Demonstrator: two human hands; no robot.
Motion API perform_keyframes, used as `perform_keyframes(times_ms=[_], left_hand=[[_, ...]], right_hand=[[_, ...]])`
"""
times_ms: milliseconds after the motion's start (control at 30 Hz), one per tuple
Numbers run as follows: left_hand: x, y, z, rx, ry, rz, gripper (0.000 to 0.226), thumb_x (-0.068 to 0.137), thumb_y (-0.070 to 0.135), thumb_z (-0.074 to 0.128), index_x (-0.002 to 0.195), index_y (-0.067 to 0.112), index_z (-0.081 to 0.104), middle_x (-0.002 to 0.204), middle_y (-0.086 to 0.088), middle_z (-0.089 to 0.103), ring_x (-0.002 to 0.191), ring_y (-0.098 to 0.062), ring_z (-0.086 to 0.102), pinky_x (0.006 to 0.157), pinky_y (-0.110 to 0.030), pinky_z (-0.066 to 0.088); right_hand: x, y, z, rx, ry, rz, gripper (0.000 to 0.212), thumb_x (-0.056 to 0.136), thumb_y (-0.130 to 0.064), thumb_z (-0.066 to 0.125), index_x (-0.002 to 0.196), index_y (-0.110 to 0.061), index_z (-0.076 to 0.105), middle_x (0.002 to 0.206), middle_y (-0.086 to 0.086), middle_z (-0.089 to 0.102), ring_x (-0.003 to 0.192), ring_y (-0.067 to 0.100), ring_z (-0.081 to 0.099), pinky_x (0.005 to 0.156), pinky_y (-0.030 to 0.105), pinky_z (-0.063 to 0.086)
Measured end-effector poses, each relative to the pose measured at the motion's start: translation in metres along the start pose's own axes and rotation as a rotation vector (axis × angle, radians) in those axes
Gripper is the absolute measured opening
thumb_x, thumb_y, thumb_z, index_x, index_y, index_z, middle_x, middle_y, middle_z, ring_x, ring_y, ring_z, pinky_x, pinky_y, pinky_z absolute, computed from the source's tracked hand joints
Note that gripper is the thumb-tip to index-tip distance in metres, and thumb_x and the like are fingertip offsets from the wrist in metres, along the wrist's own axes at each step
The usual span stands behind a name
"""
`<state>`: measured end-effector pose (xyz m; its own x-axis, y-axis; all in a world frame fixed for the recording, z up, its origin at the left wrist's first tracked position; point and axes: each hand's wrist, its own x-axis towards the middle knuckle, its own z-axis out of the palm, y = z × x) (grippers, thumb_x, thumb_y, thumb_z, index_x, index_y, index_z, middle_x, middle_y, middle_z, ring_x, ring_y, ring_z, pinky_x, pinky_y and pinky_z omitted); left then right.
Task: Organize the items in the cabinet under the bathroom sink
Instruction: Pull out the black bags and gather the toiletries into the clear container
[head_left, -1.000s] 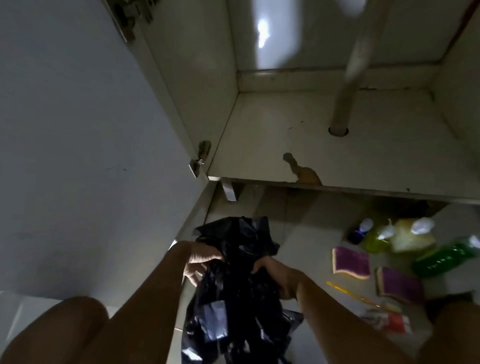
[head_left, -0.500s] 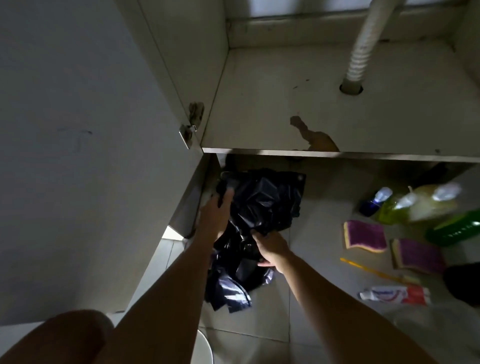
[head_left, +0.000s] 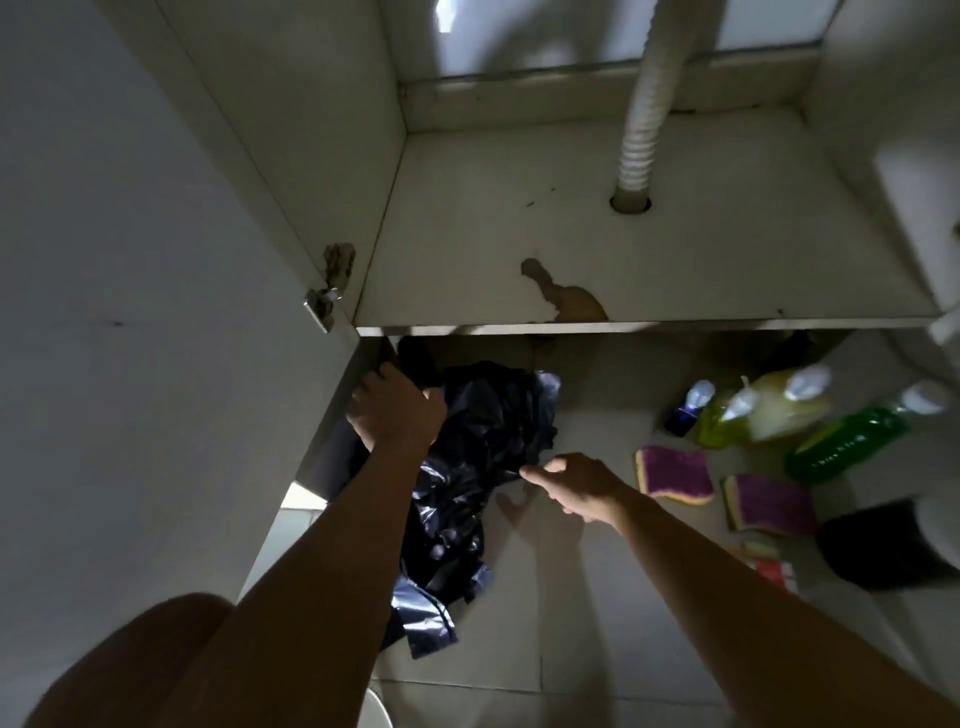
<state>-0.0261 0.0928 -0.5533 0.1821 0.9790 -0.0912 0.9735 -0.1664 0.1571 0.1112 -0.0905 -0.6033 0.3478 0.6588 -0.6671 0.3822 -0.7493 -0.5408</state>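
The crumpled black plastic bag (head_left: 483, 441) lay on the pale tiled floor (head_left: 582, 597), just in front of the open white cabinet (head_left: 519, 234) and towards its left side, beside the lower edge of the open white cabinet door (head_left: 156, 312). None of it was inside the cabinet.

The left hand (head_left: 397, 410) sat on the bag's upper-left corner with its back to the camera. Its fingers curled down into the folds and gripped the plastic, and the thumb pointed up towards the door's edge.

The right hand (head_left: 576, 486) reached in from the right, low over the tiles. Its fingers were nearly straight, and the tips of the thumb and index finger met the bag's right edge. Whether they pinched the plastic or only touched it could not be told.

Inside the cabinet, a white corrugated drain hose (head_left: 641, 140) ran down into a round hole in the bare base panel, which carried a brown stain (head_left: 566, 299) near its front edge.

To the right on the floor, well apart from the bag, stood a small dark blue bottle with a white cap (head_left: 685, 410), 2 yellowish bottles (head_left: 763, 410) and a green bottle lying on its side (head_left: 852, 436). In front of them lay 2 purple-and-yellow sponges (head_left: 675, 475), near each other. A dark, blurred container (head_left: 883, 545) sat further right.
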Motion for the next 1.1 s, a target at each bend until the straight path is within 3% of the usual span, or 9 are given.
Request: perform_keyframes(times_ms=[167,300,400,467,533,600,733,867,1100], left_hand=[[-0.03,0.082,-0.016,-0.07,-0.298,0.312,0.048,0.087,0.048,0.057,0.112,0.009,0.066,0.117,-0.014,0.067,0.109,-0.034,0.062,0.088,-0.039,0.052],[-0.073,0.163,-0.016,-0.04,-0.528,0.559,0.032,0.093,0.038,0.058,0.097,0.008,0.067,0.117,-0.015,0.068,0.108,-0.03,0.063,0.091,-0.034,0.05],[-0.103,0.211,-0.018,-0.02,-0.585,0.64,0.046,0.096,0.033,0.058,0.133,0.006,0.055,0.139,-0.016,0.055,0.126,-0.03,0.052,0.101,-0.031,0.039],[-0.118,0.231,-0.014,-0.029,-0.597,0.725,0.04,0.097,0.025,0.057,0.133,0.007,0.055,0.136,-0.015,0.055,0.128,-0.03,0.05,0.096,-0.024,0.036],[-0.119,0.243,-0.001,-0.059,-0.571,0.759,0.024,0.084,0.033,0.064,0.101,0.017,0.069,0.108,-0.009,0.066,0.109,-0.032,0.062,0.091,-0.027,0.046],[-0.115,0.259,0.026,-0.113,-0.579,0.79,0.04,0.064,0.056,0.059,0.085,0.024,0.069,0.092,-0.001,0.069,0.089,-0.025,0.065,0.087,-0.037,0.054],[-0.143,0.273,0.019,-0.037,-0.697,0.83,0.028,0.089,0.031,0.066,0.113,0.017,0.065,0.101,0.003,0.062,0.074,-0.008,0.053,0.061,-0.011,0.042],[-0.154,0.287,0.044,-0.046,-0.722,0.907,0.041,0.091,0.028,0.065,0.129,0.012,0.06,0.131,-0.008,0.06,0.117,-0.024,0.059,0.087,-0.024,0.045],[-0.176,0.296,0.071,-0.076,-0.873,1.074,0.035,0.084,0.031,0.073,0.114,0.017,0.063,0.116,-0.005,0.068,0.105,-0.02,0.064,0.095,-0.036,0.053]], right_hand=[[-0.031,0.047,-0.076,-0.127,0.197,0.002,0.042,0.088,-0.06,0.052,0.088,-0.021,0.067,0.094,0.004,0.068,0.105,0.026,0.065,0.085,0.031,0.049],[-0.066,0.087,-0.128,-0.068,0.344,0.021,0.033,0.092,-0.049,0.054,0.105,-0.02,0.065,0.109,0.006,0.066,0.106,0.026,0.062,0.091,0.035,0.049],[-0.084,0.114,-0.15,-0.026,0.316,0.062,0.034,0.098,-0.041,0.047,0.105,-0.015,0.068,0.104,0.005,0.066,0.095,0.021,0.063,0.082,0.033,0.05],[-0.088,0.13,-0.155,-0.012,0.327,0.092,0.04,0.097,-0.043,0.042,0.108,-0.015,0.069,0.112,0.008,0.068,0.101,0.024,0.064,0.085,0.035,0.049],[-0.092,0.142,-0.159,0.038,0.36,0.13,0.038,0.094,-0.044,0.048,0.111,-0.016,0.067,0.113,0.009,0.067,0.105,0.027,0.064,0.085,0.034,0.049],[-0.101,0.15,-0.16,0.073,0.386,0.144,0.032,0.097,-0.04,0.051,0.106,-0.013,0.067,0.113,0.01,0.066,0.109,0.028,0.063,0.084,0.03,0.046],[-0.113,0.162,-0.155,0.077,0.415,0.213,0.035,0.096,-0.039,0.057,0.113,-0.01,0.067,0.12,0.012,0.065,0.114,0.028,0.06,0.093,0.032,0.047],[-0.12,0.177,-0.144,0.144,0.463,0.311,0.042,0.089,-0.047,0.065,0.117,-0.014,0.066,0.116,0.009,0.068,0.106,0.025,0.064,0.085,0.03,0.051],[-0.158,0.211,-0.119,0.185,0.481,0.433,0.048,0.093,-0.046,0.058,0.129,-0.015,0.059,0.123,0.012,0.067,0.113,0.029,0.062,0.093,0.031,0.049]])
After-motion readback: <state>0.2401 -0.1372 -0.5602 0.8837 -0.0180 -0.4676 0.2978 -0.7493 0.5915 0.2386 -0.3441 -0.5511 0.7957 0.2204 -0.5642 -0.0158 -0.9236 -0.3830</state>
